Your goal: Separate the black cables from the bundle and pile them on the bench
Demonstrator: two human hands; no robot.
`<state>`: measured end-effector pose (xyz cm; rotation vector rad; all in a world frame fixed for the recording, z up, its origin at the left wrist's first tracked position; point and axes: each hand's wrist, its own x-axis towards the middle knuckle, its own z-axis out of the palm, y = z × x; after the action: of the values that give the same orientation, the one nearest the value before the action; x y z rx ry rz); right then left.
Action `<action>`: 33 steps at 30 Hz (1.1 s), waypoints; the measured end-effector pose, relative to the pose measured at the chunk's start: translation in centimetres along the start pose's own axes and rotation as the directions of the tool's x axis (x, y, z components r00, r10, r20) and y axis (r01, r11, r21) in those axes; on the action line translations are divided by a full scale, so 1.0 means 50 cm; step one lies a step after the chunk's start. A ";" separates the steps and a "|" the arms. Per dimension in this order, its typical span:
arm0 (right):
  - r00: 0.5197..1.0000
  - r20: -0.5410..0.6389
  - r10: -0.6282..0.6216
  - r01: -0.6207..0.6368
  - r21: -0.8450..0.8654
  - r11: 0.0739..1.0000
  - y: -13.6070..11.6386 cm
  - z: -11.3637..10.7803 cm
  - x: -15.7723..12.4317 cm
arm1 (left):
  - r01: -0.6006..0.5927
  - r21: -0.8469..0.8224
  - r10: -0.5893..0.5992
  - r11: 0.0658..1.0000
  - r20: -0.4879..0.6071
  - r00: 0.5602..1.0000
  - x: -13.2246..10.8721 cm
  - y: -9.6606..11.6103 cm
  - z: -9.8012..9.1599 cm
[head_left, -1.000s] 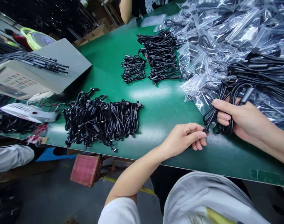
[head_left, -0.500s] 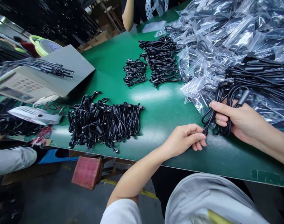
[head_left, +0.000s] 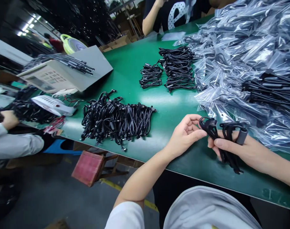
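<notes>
A coiled black cable [head_left: 227, 144] with a grey plug is gripped in my right hand [head_left: 240, 149] just above the green table [head_left: 164, 105] near its front edge. My left hand [head_left: 186, 133] pinches the looped end of that same cable between thumb and fingers. A heap of clear plastic bags [head_left: 233, 57], some with cables inside, lies right behind my hands. More loose black cables [head_left: 271, 90] rest on top of the bags at the right.
A big pile of black cables [head_left: 113, 119] lies left of my hands; two smaller piles [head_left: 169, 70] lie further back. A grey tester box [head_left: 61, 74] stands at the left. Another person's torso [head_left: 176, 14] is across the table, a sleeve [head_left: 13, 144] at far left.
My right hand has pulled the cable off the heap toward the table's front edge. My left hand has shifted from pinching the cable's end to gripping its loops.
</notes>
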<state>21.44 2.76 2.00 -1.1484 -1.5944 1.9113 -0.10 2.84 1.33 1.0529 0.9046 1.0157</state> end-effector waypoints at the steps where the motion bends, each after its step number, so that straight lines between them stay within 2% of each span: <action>1: 1.000 -0.018 0.018 -0.019 -0.035 0.999 0.004 0.003 -0.001 | -0.012 -0.011 0.012 1.000 0.001 1.000 -0.001 -0.001 0.000; 5: 0.994 -0.088 0.067 -0.078 -0.137 0.987 0.020 0.011 -0.005 | -0.032 0.060 0.033 0.998 -0.010 0.999 -0.006 -0.001 -0.002; 11: 0.978 -0.202 0.052 -0.106 -0.264 0.959 0.021 0.017 -0.001 | -0.047 0.146 0.039 0.988 0.053 0.998 -0.007 -0.003 -0.006; 16: 0.975 -0.214 0.061 -0.133 -0.343 0.930 0.026 0.020 0.004 | -0.088 0.146 0.078 0.985 0.074 0.994 -0.005 -0.009 -0.010; 20: 0.974 -0.216 0.062 -0.138 -0.355 0.925 0.040 0.019 0.009 | -0.074 0.158 0.066 0.985 0.056 0.996 -0.005 -0.008 -0.010; 22: 0.976 -0.210 0.062 -0.133 -0.345 0.929 0.040 0.017 0.009 | -0.055 0.121 0.049 0.991 0.048 0.998 -0.004 -0.007 -0.010; 27: 0.993 -0.118 0.013 -0.041 -0.239 0.970 0.012 0.010 -0.001 | 0.013 -0.115 -0.007 0.993 0.057 0.998 0.003 -0.011 -0.011; 31: 0.998 -0.060 0.009 -0.014 -0.082 0.997 0.001 0.014 -0.006 | 0.033 -0.199 -0.033 0.979 0.001 0.999 0.010 -0.016 -0.012; 33: 0.999 -0.020 0.034 -0.033 0.056 0.998 0.004 0.018 -0.005 | 0.055 -0.237 -0.056 0.970 0.002 0.998 0.011 -0.018 -0.012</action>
<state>20.90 1.97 1.88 -1.1755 -1.5097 1.9456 -0.30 3.39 0.28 0.8200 0.7898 1.0513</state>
